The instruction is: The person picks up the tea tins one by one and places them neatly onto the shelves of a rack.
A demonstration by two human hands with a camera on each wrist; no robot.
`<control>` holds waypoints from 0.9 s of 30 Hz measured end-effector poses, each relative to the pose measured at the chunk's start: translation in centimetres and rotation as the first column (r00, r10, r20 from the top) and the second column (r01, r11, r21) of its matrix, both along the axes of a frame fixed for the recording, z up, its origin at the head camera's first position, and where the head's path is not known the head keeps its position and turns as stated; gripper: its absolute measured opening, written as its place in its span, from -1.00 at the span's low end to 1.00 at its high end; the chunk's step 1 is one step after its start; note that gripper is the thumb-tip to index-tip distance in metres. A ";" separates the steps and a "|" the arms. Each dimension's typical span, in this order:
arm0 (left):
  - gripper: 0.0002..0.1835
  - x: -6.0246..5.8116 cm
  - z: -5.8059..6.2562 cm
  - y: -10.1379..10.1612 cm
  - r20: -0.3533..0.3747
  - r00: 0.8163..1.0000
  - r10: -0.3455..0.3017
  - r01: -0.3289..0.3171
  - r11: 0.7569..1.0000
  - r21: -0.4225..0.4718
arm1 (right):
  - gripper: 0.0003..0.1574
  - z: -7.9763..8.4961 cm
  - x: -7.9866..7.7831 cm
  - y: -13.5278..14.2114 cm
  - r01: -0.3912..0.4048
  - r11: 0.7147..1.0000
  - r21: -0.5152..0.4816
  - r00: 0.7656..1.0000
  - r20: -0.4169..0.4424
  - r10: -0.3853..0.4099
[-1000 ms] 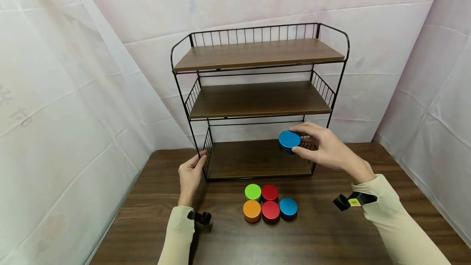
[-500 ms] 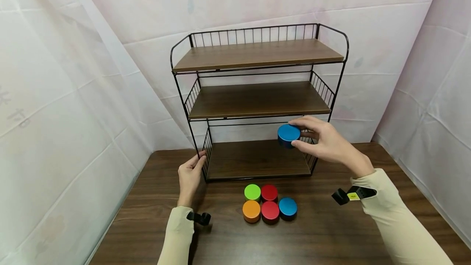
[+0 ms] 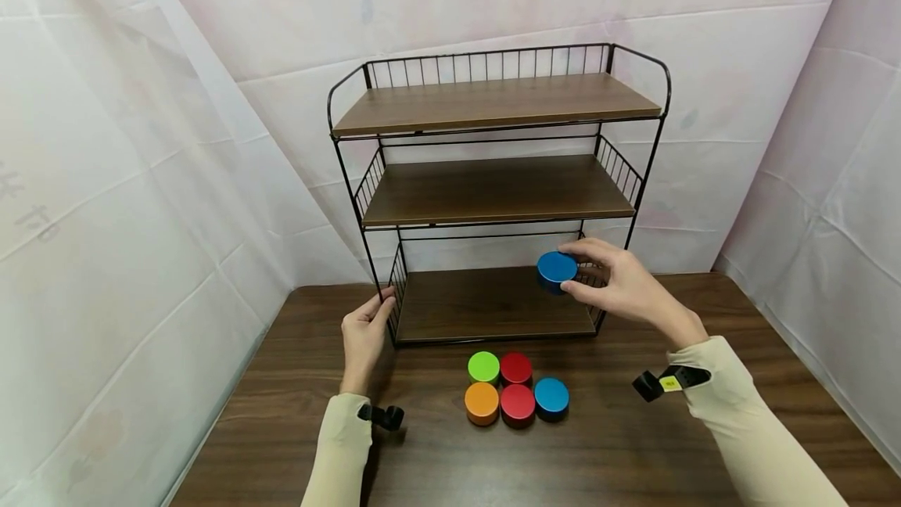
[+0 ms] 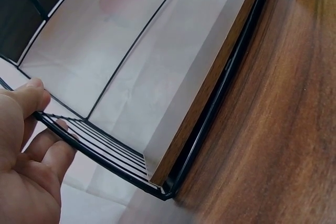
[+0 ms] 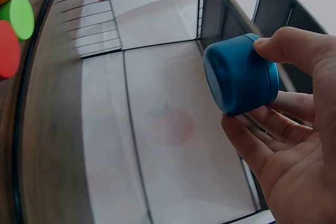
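The right hand (image 3: 614, 280) is clamped on a blue tin (image 3: 557, 268), thumb on the near side and fingers round the far side, so the tin sits at the fingertips, left of the palm. It is squat, wider than tall, with no long axis to speak of; its round axis stands roughly upright, flat top up, and the grip comes in from the right, across that axis.

The relation that seems to matter most is between this tin and the bottom board (image 3: 479, 307) of the rack (image 3: 497, 104). From the grip, that board lies below and mostly leftward, its right end near the hand. The tin is held clear of the board and lower than the middle board (image 3: 493, 192); whether it is past the front edge, I cannot tell for sure.

The left hand (image 3: 366, 335) is well apart from the tin, off to the grip's left, thumb and fingers pinching the rack's left post (image 3: 349, 185). Of the two, the right hand is the one at the tin.

Lower than the grip and closer to the person, five more stand close together on the table (image 3: 436, 468): a green tin (image 3: 483, 367) and a back red tin (image 3: 516, 368), then an orange tin (image 3: 482, 404), a front red tin (image 3: 518, 405) and a second blue one (image 3: 551, 398)
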State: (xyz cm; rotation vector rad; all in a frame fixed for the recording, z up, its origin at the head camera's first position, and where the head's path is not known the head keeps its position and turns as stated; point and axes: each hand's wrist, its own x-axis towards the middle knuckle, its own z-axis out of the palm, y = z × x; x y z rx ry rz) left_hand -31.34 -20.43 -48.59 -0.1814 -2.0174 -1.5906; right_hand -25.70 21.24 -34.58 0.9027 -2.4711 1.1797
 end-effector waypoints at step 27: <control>-0.75 0.0 0.0 0.1 0.001 1.000 -0.006 0.006 1.000 0.004 | -0.40 -6.2 -1.8 -0.2 0.102 0.993 0.055 0.992 0.071 -0.106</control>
